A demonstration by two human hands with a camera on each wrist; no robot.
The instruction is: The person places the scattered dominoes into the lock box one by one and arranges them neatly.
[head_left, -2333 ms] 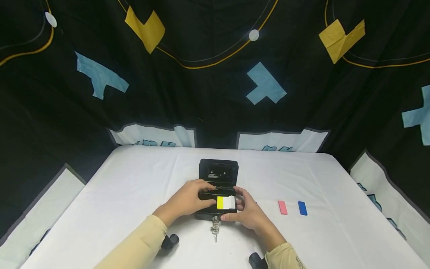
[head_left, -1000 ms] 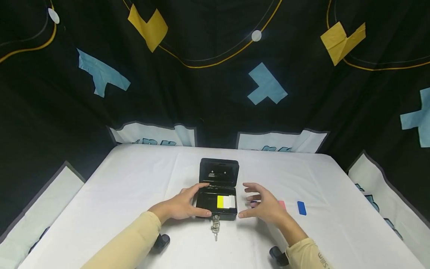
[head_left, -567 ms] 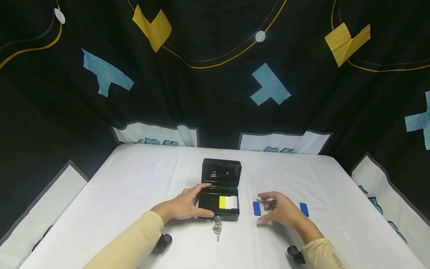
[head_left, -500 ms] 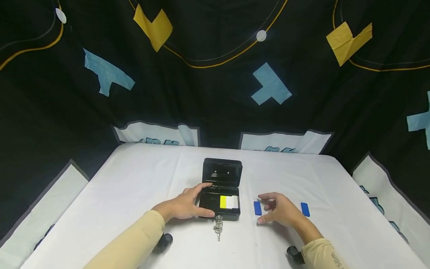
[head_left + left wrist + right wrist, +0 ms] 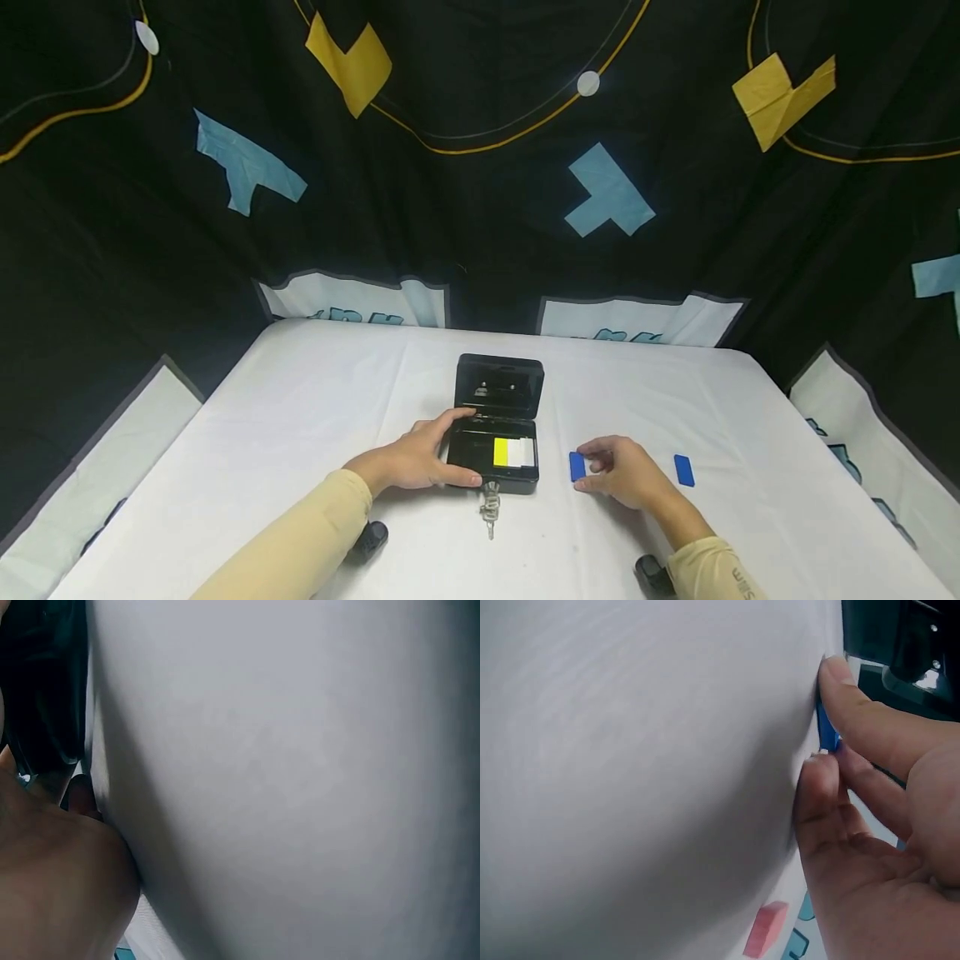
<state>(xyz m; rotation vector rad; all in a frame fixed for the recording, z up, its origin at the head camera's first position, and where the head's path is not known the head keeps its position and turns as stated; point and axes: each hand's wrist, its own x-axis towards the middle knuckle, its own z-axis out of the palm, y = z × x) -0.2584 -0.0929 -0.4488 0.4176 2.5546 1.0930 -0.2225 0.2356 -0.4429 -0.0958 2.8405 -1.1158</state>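
Observation:
In the head view a black cash box (image 5: 491, 454) stands with its lid (image 5: 498, 386) raised, keys (image 5: 490, 510) hanging at its front. Inside lie a yellow block (image 5: 500, 452) and white pieces (image 5: 521, 452). My left hand (image 5: 412, 454) holds the box's left side, thumb at the front edge and index finger towards the back. To the right of the box, my right hand (image 5: 622, 473) pinches a blue block (image 5: 577, 467) at its ends, on the table. The right wrist view shows this blue block (image 5: 826, 727) between thumb and finger, partly covered.
Another blue block (image 5: 684, 471) lies right of my right hand. A pink block (image 5: 766, 928) shows in the right wrist view, hidden by the hand in the head view. White cloth covers the table (image 5: 337, 367); a black curtain (image 5: 480, 208) hangs behind it.
My right hand has left the box, moved right and taken hold of the near blue block. My left hand has drawn back from the box's inside to its left side.

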